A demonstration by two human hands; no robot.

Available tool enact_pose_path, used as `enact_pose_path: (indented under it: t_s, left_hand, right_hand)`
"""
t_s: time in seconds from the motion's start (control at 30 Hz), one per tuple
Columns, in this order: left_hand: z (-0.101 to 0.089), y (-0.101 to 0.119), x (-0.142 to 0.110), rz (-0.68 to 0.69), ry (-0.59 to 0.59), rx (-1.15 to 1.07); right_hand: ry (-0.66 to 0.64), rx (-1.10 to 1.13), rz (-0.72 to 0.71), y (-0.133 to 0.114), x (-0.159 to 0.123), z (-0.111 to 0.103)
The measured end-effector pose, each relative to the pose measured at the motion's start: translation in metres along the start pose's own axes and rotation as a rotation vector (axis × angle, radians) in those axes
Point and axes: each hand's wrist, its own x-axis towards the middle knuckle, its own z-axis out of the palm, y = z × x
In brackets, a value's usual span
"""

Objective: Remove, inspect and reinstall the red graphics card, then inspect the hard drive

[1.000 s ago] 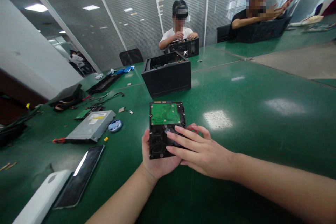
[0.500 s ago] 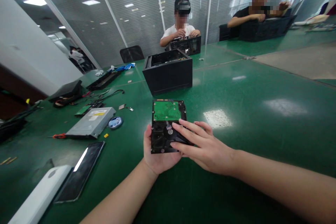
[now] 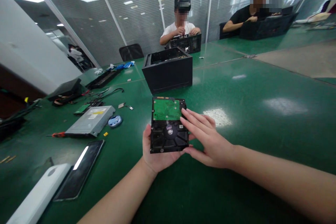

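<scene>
Presently, at frame centre, the left hand (image 3: 160, 162) grips the hard drive (image 3: 160, 140); the right hand (image 3: 216, 147), open, touches its edge; any turning calls for steady support.

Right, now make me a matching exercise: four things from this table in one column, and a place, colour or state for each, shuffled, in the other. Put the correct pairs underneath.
1. Hard drive
2. Optical drive
3. Smartphone
4. Nearest computer case

A. silver, with a yellow mark on its label
B. black, standing beyond the hands, open on top
C. lying beside the long white object
D. held from below by the left hand

Pairs: 1-D, 2-A, 3-C, 4-B
</scene>
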Motion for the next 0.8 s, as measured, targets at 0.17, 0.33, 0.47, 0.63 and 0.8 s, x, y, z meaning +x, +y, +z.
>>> enact_pose_path:
  t_s: [0.17,0.33,0.47,0.63,0.8]
  left_hand:
    - [-0.0001,-0.0006,0.0001,0.006,-0.006,0.016]
    - [-0.0028,-0.0014,-0.0003,-0.008,-0.024,0.049]
    - [-0.0058,-0.0006,-0.0014,-0.06,-0.068,0.079]
    - [-0.0038,-0.0008,-0.0014,-0.02,-0.073,0.079]
    - [-0.0034,-0.0021,-0.0009,0.0,-0.09,0.053]
  right_hand:
    - [-0.013,-0.001,0.019,0.0005,0.0002,0.0027]
    - [0.006,0.001,0.025,-0.0001,0.0001,0.0032]
    - [-0.006,-0.018,0.039,-0.0018,0.0007,0.0021]
    - [-0.013,-0.048,0.044,-0.0023,0.0016,0.0024]
    - [-0.008,-0.085,0.052,-0.0035,0.0023,0.003]
